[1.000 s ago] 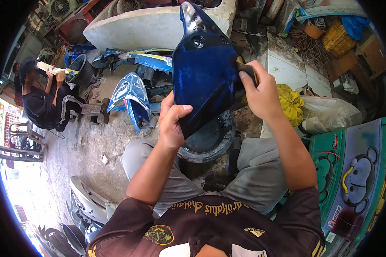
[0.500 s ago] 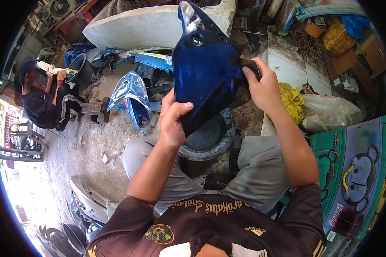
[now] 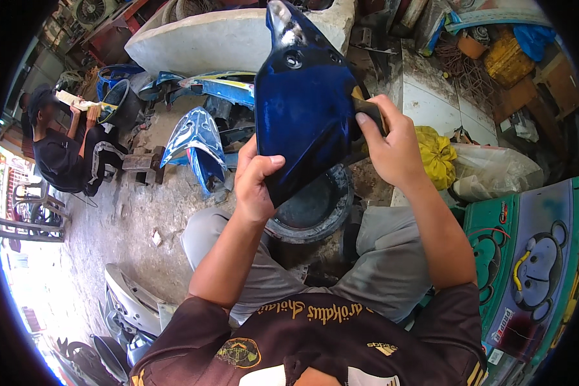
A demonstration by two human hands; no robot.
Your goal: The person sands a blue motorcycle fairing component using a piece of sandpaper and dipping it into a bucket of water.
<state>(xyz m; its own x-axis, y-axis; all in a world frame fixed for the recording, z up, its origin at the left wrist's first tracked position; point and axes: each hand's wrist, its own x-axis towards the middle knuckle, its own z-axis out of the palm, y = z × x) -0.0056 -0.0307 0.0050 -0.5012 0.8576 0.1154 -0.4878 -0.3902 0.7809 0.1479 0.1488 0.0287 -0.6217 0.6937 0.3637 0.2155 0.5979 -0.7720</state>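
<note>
A glossy dark blue motorcycle body panel (image 3: 302, 96) is held up in front of me, its narrow, scuffed pale end pointing away. My left hand (image 3: 256, 183) grips the lower left edge, thumb on the face and fingers behind. At the right edge, my right hand (image 3: 392, 141) pinches a folded brownish sheet of sandpaper (image 3: 372, 110) against the panel; part of the sheet and the far side of the edge are hidden. Below the panel, between my legs, stands a round dark basin (image 3: 305, 233), partly covered by it.
Blue and white fairings (image 3: 196, 145) lie on the floor to the left. Farther left a seated person (image 3: 61, 151) handles a pale part. A whitish trough (image 3: 193, 48) stands at the back. On the right are a yellow bag (image 3: 434, 151) and a green cabinet (image 3: 486, 215).
The panel has shifted slightly left, together with my left hand. My right hand and the sandpaper have moved a little left and down along the panel's right edge.
</note>
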